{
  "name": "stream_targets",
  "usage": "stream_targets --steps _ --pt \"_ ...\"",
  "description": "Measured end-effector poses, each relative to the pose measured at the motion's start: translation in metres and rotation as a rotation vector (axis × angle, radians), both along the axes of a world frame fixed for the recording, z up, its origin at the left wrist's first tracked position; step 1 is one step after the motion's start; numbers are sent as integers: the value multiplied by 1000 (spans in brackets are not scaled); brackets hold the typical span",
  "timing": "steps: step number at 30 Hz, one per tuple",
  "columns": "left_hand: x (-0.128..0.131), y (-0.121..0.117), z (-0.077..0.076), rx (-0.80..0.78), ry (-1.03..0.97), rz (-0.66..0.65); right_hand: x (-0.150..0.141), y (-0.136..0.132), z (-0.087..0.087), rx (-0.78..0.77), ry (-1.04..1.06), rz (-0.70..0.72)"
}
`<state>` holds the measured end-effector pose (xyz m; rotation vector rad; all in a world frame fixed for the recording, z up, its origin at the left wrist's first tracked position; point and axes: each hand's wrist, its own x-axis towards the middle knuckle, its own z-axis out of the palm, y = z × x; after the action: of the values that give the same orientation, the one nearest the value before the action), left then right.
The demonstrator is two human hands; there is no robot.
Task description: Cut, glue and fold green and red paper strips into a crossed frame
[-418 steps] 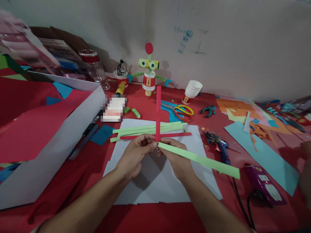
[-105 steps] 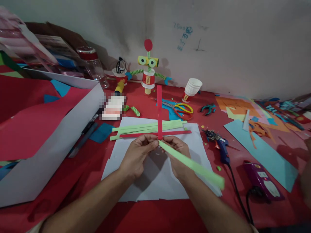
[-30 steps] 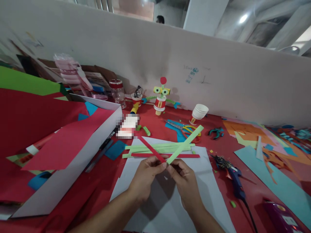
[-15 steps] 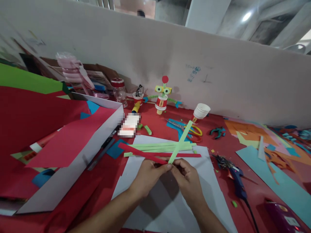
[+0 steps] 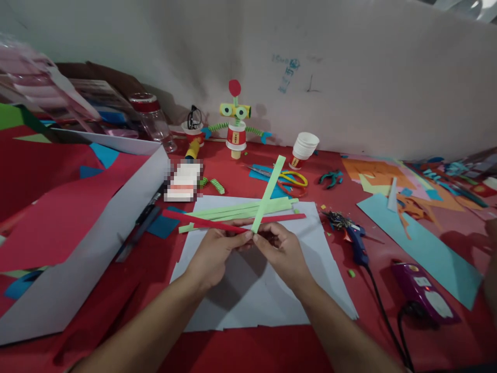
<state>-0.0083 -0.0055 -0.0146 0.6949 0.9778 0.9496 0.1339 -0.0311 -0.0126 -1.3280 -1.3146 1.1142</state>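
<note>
Both my hands meet over a white sheet (image 5: 256,290) on the red table. My left hand (image 5: 215,251) and my right hand (image 5: 281,251) pinch the joined ends of two paper strips where they cross. The green strip (image 5: 267,194) points up and away from my fingers. The red strip (image 5: 198,220) runs out to the left, low over the sheet. Behind them several loose green strips (image 5: 233,210) and one red strip (image 5: 287,217) lie on the sheet.
A paper-cup robot figure (image 5: 236,129) stands by the wall, with stacked cups (image 5: 303,147), scissors (image 5: 289,178) and a jar (image 5: 153,119) near it. A blue glue gun (image 5: 355,241) and purple power strip (image 5: 421,292) lie right. A big white board with red paper (image 5: 77,238) fills the left.
The camera has tilted back down. The strips were folded over each other: the green one now points up and away, and the red one has swung out to the left.
</note>
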Motion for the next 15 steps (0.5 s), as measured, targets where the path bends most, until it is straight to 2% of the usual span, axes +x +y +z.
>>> stream_targets --steps 4,15 --pt "0 1 -2 -27 -48 37 0 -1 -2 9 54 30" --pt "2 -3 -1 -135 -129 34 -5 -2 -4 280 -82 -81"
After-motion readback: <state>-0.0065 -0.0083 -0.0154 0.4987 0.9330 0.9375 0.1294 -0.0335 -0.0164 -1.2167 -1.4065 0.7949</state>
